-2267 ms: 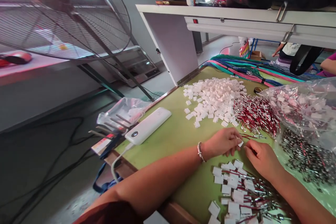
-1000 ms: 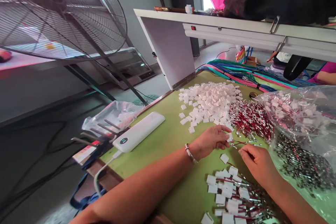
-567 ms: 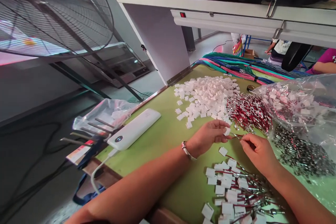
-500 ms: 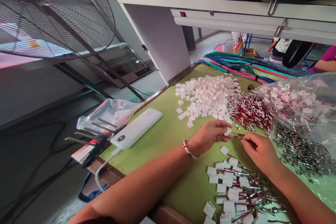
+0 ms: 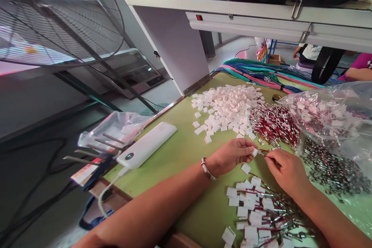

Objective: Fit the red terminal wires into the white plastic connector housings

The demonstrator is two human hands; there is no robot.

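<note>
My left hand pinches a small white plastic connector just above the green table. My right hand is closed on a thin red wire whose metal end meets that connector. A heap of loose white connectors lies beyond my hands, with a pile of red wires to its right. Several connectors with wires fitted lie spread near my right forearm.
A white power bank with a cable sits at the table's left edge beside a plastic bag. Clear bags of parts and dark wires lie on the right. Coloured cable bundles run along the back. A large fan stands left.
My left hand took a fresh white connector from near the heap and my right hand a red wire; the two have come together. One finished piece now lies below my hands.
</note>
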